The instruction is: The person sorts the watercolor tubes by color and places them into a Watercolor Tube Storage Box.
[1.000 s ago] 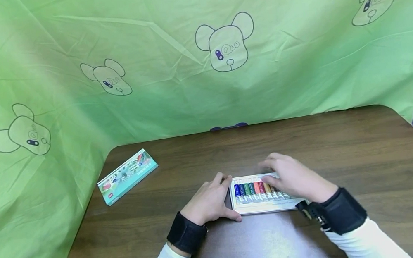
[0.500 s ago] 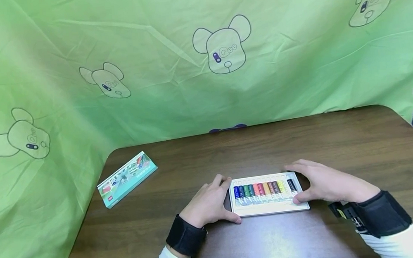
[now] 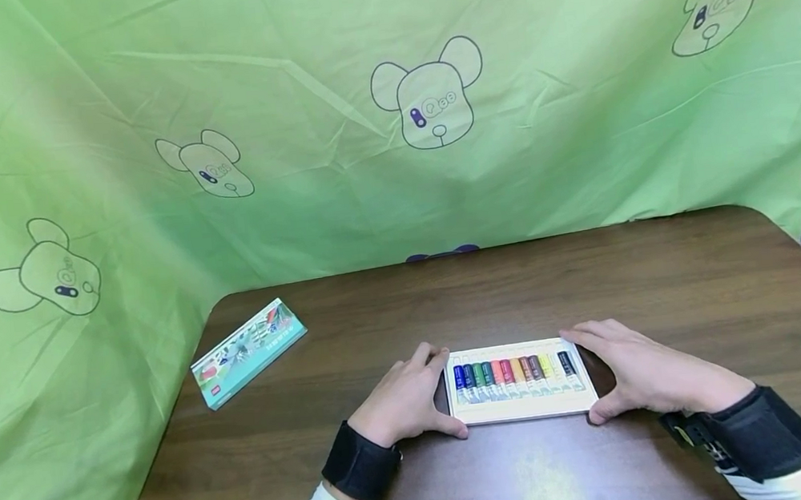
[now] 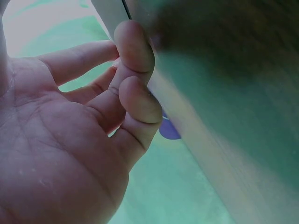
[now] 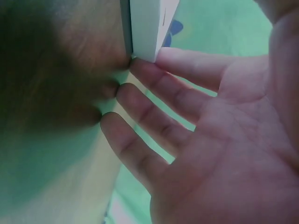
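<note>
A white tray [image 3: 524,409] lies flat on the table, holding a row of small paint tubes [image 3: 498,373] in blue, green, red, brown, yellow and black. My left hand [image 3: 407,398] holds its left end, thumb at the near corner and fingertips at the far corner. At the opposite end, my right hand [image 3: 647,375] grips the tray the same way. In the left wrist view the tray's edge [image 4: 105,16] meets curled fingers. The right wrist view shows the tray's end [image 5: 145,30] against the fingertips; both thumbs are largely out of the wrist views.
A teal printed cardboard box [image 3: 249,353] lies at an angle at the table's far left. The brown wooden table [image 3: 449,306] ends at a green cloth backdrop [image 3: 324,209] with cartoon heads. Light glares off the tabletop in front of the tray.
My right hand has moved rightward from over the tubes to the tray's right end, uncovering the right-hand tubes. My left hand has stayed at the left end.
</note>
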The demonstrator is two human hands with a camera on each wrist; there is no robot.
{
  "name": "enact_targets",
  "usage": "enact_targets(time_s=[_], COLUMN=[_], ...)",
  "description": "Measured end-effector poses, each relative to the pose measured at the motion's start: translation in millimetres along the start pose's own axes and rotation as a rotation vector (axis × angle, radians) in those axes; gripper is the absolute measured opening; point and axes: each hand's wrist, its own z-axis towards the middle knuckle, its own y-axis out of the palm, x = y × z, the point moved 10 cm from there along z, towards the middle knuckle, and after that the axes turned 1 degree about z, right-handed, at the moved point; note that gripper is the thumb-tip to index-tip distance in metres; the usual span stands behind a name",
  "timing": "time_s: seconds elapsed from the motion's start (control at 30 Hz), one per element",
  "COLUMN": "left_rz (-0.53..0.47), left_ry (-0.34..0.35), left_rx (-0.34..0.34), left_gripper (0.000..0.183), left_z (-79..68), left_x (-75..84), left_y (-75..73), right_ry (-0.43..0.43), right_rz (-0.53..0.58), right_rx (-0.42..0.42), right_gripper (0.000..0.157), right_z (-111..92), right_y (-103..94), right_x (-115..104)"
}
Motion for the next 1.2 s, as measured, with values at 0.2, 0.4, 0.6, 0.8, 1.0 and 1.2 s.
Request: enact_targets(time_s=[0.2, 0.4, 0.6, 0.8, 1.0, 1.2], left_rz=[-0.009, -0.025, -0.062, -0.003, 0.047, 0.012], left_ry=[-0.001, 0.003, -0.014, -0.108, -0.245, -0.397], left_rx=[-0.001, -0.032, 0.007, 0.161, 0.183, 0.09], left_gripper=[0.11, 0.114, 0.118, 0.098, 0.088, 0.094], left_z=[-0.7, 3.4, -3.2, -27.1, -56.4, -77.2], left_x=[-0.7, -1.7, -40.1, -129.8, -212.3, -259.4], left_y=[-0.1, 0.1, -16.0, -52.1, -73.6, -73.3], right_ry=[-0.031, -0.037, -0.028, -0.029, -0.02, -0.01], right_rz=[-0.025, -0.028, -0.021, -0.016, -0.013, -0.005], right_rx=[0.024, 0.033, 0.022, 0.02, 0.017, 0.011], right_gripper=[0.1, 0.1, 0.1, 0.099, 0.098, 0.099], right_z=[1, -1, 0, 1, 2, 1], right_y=[-1.5, -3.4, -1.7, 0.7, -0.9, -1.5], right_x=[-3, -1, -1, -3, -6, -4])
